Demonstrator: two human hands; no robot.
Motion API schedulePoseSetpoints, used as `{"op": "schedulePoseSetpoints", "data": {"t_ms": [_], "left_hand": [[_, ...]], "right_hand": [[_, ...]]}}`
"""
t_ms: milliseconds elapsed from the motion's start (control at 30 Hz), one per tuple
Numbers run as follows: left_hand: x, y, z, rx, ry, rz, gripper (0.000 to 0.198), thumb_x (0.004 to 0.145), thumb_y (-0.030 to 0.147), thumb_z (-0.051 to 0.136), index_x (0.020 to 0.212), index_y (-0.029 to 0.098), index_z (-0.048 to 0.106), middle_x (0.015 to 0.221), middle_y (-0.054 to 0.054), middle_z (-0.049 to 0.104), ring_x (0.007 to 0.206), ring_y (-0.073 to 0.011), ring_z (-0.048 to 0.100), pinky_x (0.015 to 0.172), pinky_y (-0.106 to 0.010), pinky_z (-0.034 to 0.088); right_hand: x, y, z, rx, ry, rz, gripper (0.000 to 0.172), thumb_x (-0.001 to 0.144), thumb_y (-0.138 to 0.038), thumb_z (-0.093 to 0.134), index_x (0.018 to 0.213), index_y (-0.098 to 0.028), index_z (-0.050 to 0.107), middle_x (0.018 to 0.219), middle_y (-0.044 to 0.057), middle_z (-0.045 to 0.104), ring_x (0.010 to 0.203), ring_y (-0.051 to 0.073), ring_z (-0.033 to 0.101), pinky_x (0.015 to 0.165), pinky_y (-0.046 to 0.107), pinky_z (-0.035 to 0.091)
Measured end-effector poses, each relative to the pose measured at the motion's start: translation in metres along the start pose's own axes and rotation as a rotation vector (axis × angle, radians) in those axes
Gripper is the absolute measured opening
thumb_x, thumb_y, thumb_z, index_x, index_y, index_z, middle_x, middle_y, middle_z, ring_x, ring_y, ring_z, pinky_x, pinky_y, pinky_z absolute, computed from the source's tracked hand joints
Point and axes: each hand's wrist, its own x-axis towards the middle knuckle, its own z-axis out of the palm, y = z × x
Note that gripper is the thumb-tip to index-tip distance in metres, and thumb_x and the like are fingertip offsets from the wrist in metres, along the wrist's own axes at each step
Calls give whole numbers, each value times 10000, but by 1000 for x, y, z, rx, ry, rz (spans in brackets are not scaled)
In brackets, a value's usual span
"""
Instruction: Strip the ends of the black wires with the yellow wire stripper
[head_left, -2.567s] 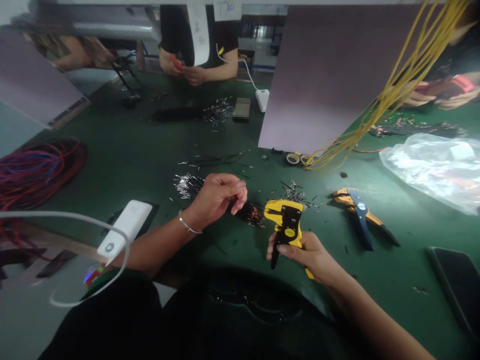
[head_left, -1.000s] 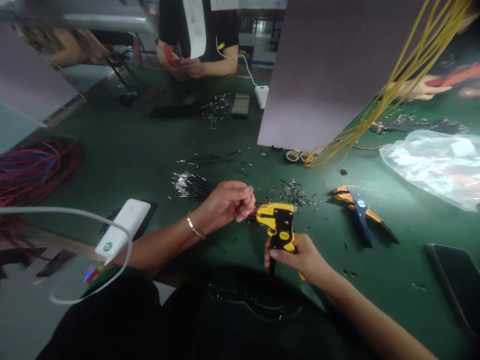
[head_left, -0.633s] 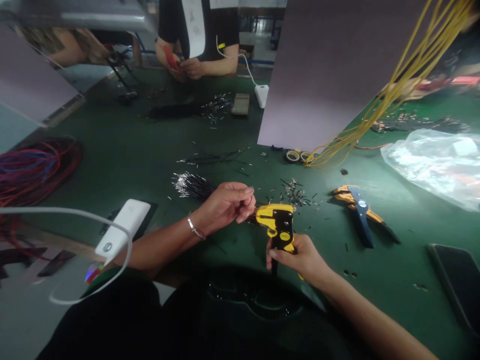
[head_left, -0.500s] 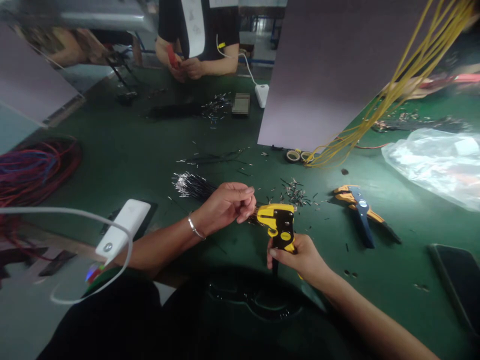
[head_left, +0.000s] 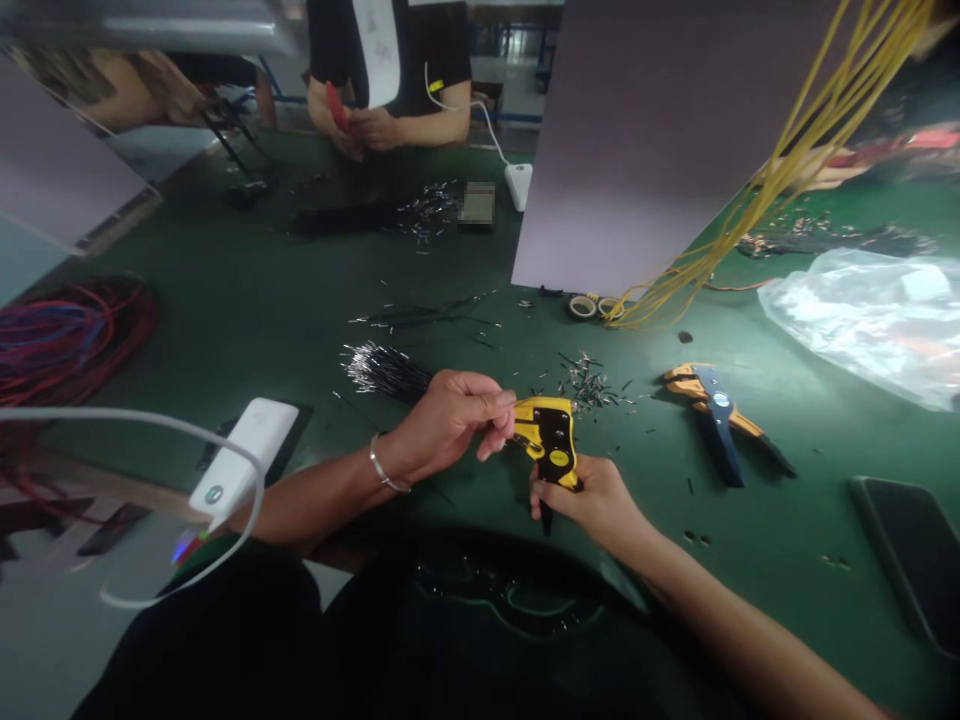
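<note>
My right hand point(head_left: 589, 490) is wrapped round the handles of a yellow and black wire stripper point(head_left: 553, 430), held upright with its jaws facing left. At those jaws, my left hand point(head_left: 469, 415) pinches with thumb and fingers; whatever lies between the fingertips is too small to make out. Behind the left hand lies a bundle of black wires point(head_left: 386, 370) with bright bare ends pointing left. Cut black insulation bits point(head_left: 589, 385) are scattered just beyond the stripper.
A second wire stripper point(head_left: 720, 410), blue and orange, and a phone point(head_left: 911, 550) lie to the right. White power bank point(head_left: 247, 455) and coiled red-blue wires point(head_left: 75, 335) are left. Tape rolls point(head_left: 583, 307), yellow wires point(head_left: 795, 170), a plastic bag point(head_left: 862, 325) and a co-worker point(head_left: 386, 90) are beyond.
The wire stripper in my right hand has moved left and slightly up, so its jaws now meet my left fingertips. My left hand keeps its pinch. The view has shifted slightly.
</note>
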Motion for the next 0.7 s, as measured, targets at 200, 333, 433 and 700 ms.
{"op": "schedulePoseSetpoints", "data": {"t_ms": [200, 333, 433, 700], "left_hand": [[3, 5, -2, 35, 63, 45, 292, 756, 290, 684, 543, 113, 590, 526, -28, 571, 418, -83, 501, 341, -197, 356], [11, 7, -11, -20, 30, 10, 304, 764, 265, 666, 522, 122, 552, 498, -16, 544, 395, -73, 473, 344, -195, 329], [9, 5, -9, 15, 35, 12, 300, 783, 250, 648, 528, 115, 564, 507, -22, 551, 403, -77, 484, 355, -196, 341], [-10, -1, 11, 176, 83, 47, 274, 762, 293, 675, 559, 114, 637, 516, -32, 565, 450, -90, 518, 354, -185, 375]], "right_hand": [[-3, -1, -1, -63, 23, -24, 71, 686, -245, 631, 694, -177, 614, 584, 10, 647, 542, 157, 605, 531, 283, 497], [-5, 0, -5, -87, 45, -36, 93, 705, -262, 638, 708, -169, 638, 617, 27, 659, 577, 171, 618, 547, 291, 508], [-3, 1, -8, -122, 58, -49, 131, 715, -292, 650, 691, -164, 643, 612, 35, 665, 562, 168, 606, 548, 292, 507], [1, 4, -7, -231, 79, -91, 146, 742, -291, 628, 669, -165, 642, 569, 22, 653, 520, 154, 579, 528, 275, 467]]}}
